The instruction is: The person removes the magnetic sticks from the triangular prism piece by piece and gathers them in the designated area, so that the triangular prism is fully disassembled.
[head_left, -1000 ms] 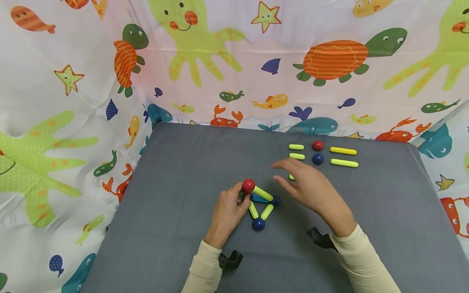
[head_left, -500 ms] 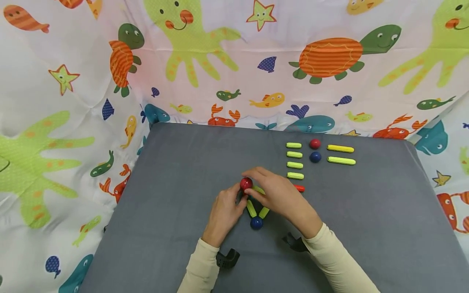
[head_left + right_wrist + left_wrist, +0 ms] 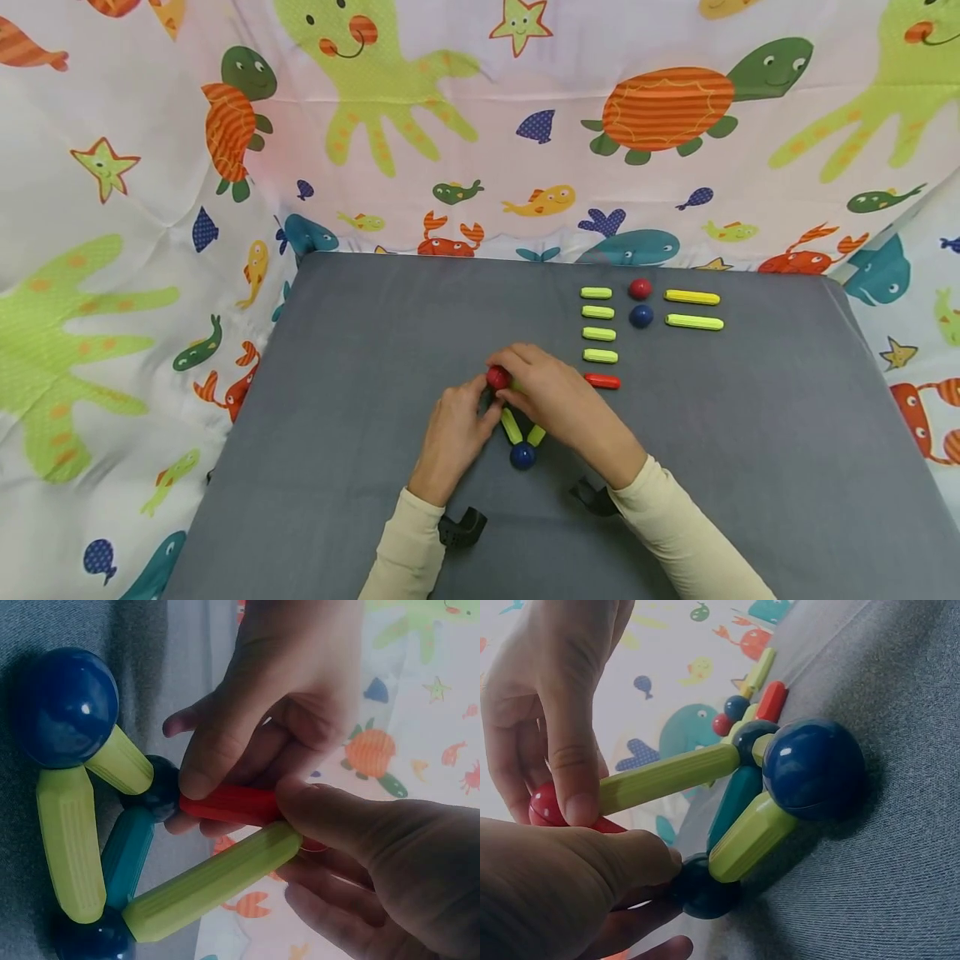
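Note:
A frame of magnetic sticks and balls stands between my hands. Three blue balls, the nearest being this blue ball [image 3: 522, 455], are joined by two short light-green sticks and a teal stick [image 3: 127, 855]. From it a red stick [image 3: 229, 805] and a longer light-green stick [image 3: 671, 776] rise to meet at a red ball [image 3: 498, 377]. My left hand [image 3: 452, 433] pinches the red stick close to a blue ball. My right hand [image 3: 562, 404] grips the red ball between thumb and fingers, its thumb by the stick ends. In the head view my right hand hides part of the frame.
On the grey table, short green sticks [image 3: 599, 334] lie in a column above a red stick [image 3: 602, 381]. Beside them are a loose red ball [image 3: 640, 289], a loose blue ball [image 3: 641, 316], a yellow stick [image 3: 692, 297] and a long green stick [image 3: 694, 322]. A patterned cloth [image 3: 405, 200] hangs behind.
My right hand has come left from near the loose sticks and taken hold of the red ball. My left hand keeps its hold at the frame. The view has shifted slightly.

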Demonstrator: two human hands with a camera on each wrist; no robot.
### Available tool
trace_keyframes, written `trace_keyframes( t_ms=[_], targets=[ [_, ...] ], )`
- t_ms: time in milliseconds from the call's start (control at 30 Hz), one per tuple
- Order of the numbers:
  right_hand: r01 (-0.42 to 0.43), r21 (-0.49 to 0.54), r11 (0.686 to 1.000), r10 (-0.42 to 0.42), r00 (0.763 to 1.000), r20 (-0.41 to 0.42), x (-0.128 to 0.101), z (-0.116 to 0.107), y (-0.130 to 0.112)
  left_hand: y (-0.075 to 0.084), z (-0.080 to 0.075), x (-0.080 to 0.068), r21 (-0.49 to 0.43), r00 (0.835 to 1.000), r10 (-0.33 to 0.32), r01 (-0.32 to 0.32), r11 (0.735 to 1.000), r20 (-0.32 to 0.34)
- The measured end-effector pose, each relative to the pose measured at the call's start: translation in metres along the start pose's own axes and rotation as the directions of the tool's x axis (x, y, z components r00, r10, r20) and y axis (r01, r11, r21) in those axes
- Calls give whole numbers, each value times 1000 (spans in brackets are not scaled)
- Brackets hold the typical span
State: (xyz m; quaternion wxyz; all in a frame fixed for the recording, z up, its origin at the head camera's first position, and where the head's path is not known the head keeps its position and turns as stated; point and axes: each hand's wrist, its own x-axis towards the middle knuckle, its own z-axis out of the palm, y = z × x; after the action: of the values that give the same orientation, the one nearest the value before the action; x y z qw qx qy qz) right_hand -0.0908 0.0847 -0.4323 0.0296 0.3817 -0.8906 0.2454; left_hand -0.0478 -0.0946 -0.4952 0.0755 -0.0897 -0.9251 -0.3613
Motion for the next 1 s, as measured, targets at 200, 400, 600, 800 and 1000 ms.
trace_keyframes(
  t_ms=[200,400,600,800,1000],
  targets=[
    [35,-11,999,-36,999,-12,1,0,-2,0,0,0,10,1000,1,-1,1000,-12],
    [37,-33,999,-38,999,-19,1,2,-2,1,0,-1,10,1000,-2,2,1000,-8],
    [58,-64,996,-61,997,-44,1,4,-2,2,-1,0,10,1000,-8,8,1000,-9],
    [86,-101,991,-94,993,-77,-1,4,-2,3,-1,0,1,1000,-25,25,1000,4],
    [111,-119,987,-123,987,-102,-3,6,-1,4,-1,0,5,1000,-31,31,999,3]
  ],
)
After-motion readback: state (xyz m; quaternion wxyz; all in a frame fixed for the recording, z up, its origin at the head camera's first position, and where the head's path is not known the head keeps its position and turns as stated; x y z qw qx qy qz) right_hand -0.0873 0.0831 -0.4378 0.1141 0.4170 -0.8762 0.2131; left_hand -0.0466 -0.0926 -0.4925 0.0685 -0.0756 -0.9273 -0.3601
